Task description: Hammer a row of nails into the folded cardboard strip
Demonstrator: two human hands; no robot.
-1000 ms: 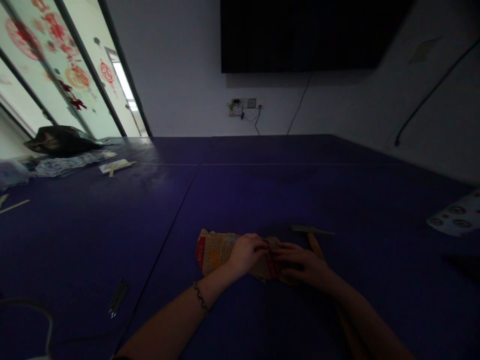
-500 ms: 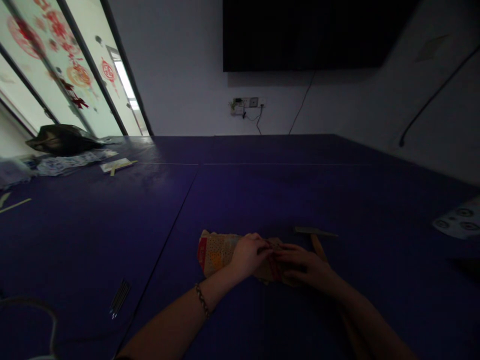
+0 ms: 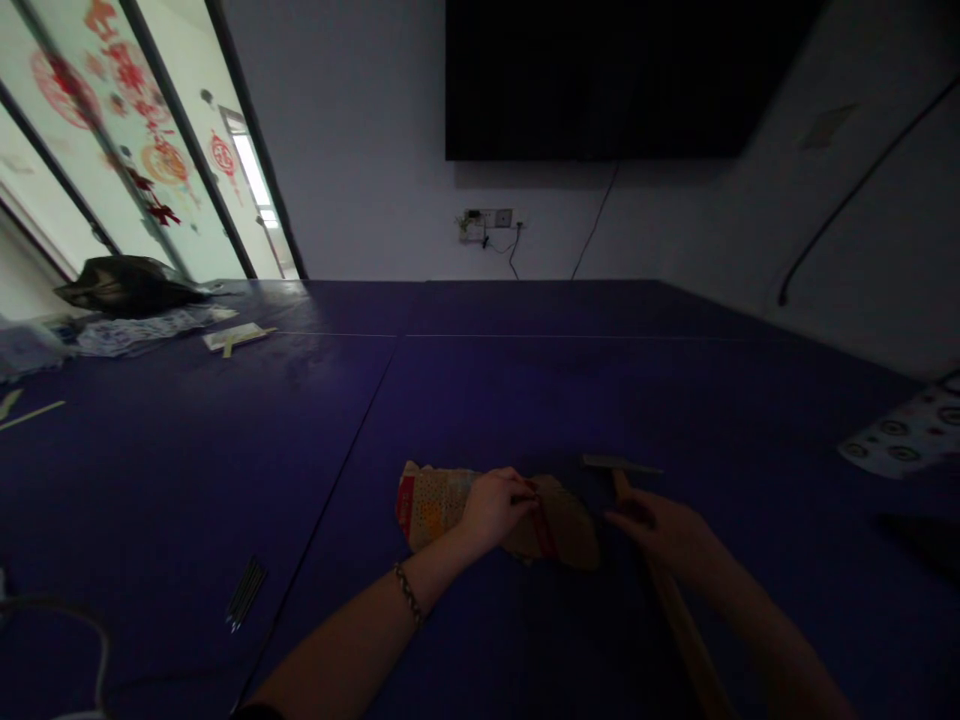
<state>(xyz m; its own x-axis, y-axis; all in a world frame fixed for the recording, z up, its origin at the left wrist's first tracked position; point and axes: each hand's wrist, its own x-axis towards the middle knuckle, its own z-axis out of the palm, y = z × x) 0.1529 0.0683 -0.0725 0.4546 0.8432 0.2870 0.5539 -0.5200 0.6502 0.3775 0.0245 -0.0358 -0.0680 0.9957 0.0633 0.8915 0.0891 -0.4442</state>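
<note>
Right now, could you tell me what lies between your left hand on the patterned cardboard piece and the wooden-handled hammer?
In the head view, only the brown right end of the patterned cardboard piece and a dark table strip.
</note>
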